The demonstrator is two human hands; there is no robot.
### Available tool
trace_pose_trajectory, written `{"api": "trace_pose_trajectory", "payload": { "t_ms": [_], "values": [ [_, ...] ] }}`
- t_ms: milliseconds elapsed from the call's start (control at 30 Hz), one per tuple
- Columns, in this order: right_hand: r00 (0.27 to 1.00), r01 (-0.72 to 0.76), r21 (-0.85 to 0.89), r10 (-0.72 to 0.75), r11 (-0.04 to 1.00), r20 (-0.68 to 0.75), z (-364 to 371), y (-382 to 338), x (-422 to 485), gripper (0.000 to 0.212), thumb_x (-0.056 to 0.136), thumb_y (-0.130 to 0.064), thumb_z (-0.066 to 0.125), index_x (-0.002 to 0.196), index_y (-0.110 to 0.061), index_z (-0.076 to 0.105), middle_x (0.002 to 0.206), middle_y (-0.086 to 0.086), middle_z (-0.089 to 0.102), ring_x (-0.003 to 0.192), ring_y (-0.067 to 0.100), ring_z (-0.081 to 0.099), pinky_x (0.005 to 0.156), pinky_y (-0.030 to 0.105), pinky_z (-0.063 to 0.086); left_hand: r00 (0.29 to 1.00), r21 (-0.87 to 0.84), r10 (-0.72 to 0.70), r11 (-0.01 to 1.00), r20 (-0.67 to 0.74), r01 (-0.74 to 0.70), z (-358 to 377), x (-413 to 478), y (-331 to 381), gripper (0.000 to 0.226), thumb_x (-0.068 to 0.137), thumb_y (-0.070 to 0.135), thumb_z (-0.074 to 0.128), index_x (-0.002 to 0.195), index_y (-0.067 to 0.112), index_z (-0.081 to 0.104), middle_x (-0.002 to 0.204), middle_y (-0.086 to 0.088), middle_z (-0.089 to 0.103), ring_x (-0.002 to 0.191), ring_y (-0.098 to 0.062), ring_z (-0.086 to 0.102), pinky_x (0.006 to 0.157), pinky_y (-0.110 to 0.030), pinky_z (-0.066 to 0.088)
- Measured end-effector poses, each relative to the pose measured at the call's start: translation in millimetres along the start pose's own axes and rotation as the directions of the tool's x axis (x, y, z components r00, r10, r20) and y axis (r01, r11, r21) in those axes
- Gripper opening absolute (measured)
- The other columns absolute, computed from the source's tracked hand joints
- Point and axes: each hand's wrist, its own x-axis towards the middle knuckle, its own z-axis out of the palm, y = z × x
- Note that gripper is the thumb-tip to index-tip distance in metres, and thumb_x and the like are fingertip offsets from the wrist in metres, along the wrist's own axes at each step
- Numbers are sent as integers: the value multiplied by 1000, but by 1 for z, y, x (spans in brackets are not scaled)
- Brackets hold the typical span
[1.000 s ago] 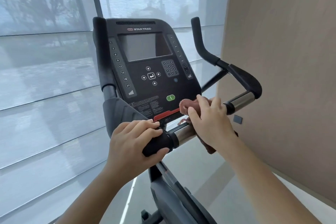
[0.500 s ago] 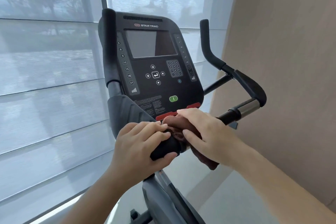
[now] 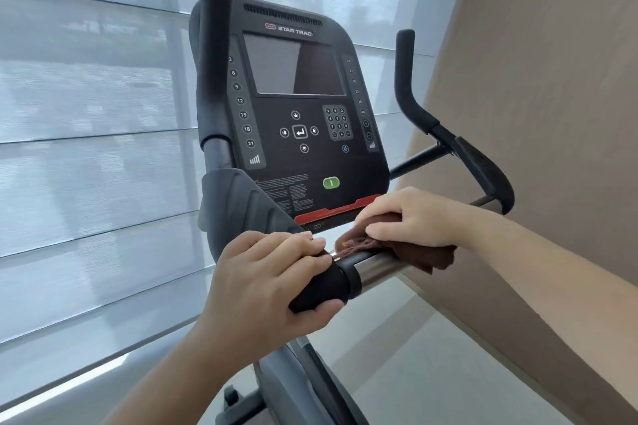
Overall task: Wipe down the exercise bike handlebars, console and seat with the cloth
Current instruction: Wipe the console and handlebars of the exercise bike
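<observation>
A black exercise bike console (image 3: 297, 121) with a grey screen stands straight ahead. Below it runs the handlebar (image 3: 376, 267), a chrome bar with black grips. My left hand (image 3: 269, 276) is wrapped around the black grip at the bar's left end. My right hand (image 3: 411, 217) presses a brown cloth (image 3: 359, 243) onto the chrome bar just right of that grip; the cloth hangs down behind the bar. Upright black horns rise at the left (image 3: 214, 62) and right (image 3: 409, 86). The seat is out of view.
A window with translucent blinds (image 3: 86, 148) fills the left and back. A beige wall (image 3: 552, 114) stands close on the right, just beyond the right handlebar end (image 3: 490, 176). The bike's frame (image 3: 303, 386) drops toward a pale floor below.
My right hand with the cloth slid left along the chrome bar to the left grip, then back a little to the right. My left hand stayed on the grip. The view moved closer.
</observation>
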Motion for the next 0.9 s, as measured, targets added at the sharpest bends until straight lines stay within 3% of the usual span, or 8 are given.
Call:
{"api": "trace_pose_trajectory", "payload": {
  "t_ms": [100,233,433,500,600,667,767,900],
  "values": [
    [991,-24,-77,33,997,127,-4,-9,15,23,85,-23,49,89,-36,67,84,-26,63,84,-3,56,70,13,40,1000,3,0,1000,-4,0,0,0,1,30,71,46,66,79,18,73,91,6,71,89,-12,67,66,-31,44],
    [980,197,26,-198,980,23,24,-30,19,22,80,-30,49,94,-39,64,88,-22,66,87,-5,57,75,12,44,1000,6,4,1000,-5,-4,0,1,1,30,71,46,66,80,18,73,93,6,71,87,-12,67,63,-32,44],
    [1000,-20,-121,20,992,-6,-1,-3,0,25,85,-26,49,95,-40,66,89,-21,65,90,5,58,84,27,47,1000,2,14,1000,7,-14,-3,0,1,31,72,46,66,81,18,73,92,6,71,89,-12,67,66,-31,44],
    [1000,23,-130,-24,991,-6,8,-18,7,22,82,-29,49,92,-39,66,88,-17,66,87,6,57,81,29,47,1000,4,8,1000,-2,-8,-2,0,1,30,71,45,66,79,18,73,92,6,71,88,-12,67,65,-31,44],
    [972,177,-93,-189,980,-142,31,-33,8,25,77,-37,48,96,-37,64,90,-12,66,86,5,57,78,30,48,1000,7,2,1000,-10,-2,-1,1,1,29,71,45,65,79,19,73,93,6,72,87,-12,67,64,-31,44],
    [941,154,-35,-158,987,-299,32,-21,-4,27,77,-35,48,98,-35,66,93,-9,66,89,8,58,81,35,49,1000,9,3,1000,-2,-3,-1,2,1,30,72,46,65,80,18,73,93,6,72,88,-13,67,65,-30,44],
    [736,62,-65,-89,996,-671,46,12,-27,29,79,-24,52,101,-20,69,98,0,67,92,17,60,82,42,51,1000,3,1,1000,11,-1,-3,2,1,29,73,45,65,80,18,72,92,6,72,89,-13,67,67,-29,44],
    [226,-39,-5,4,999,-974,102,7,-22,29,82,-18,49,99,-4,68,103,15,65,94,27,60,87,38,50,1000,3,-6,1000,0,6,-4,2,4,26,73,42,65,79,17,72,91,6,71,90,-14,67,65,-31,45]
  ]
}}
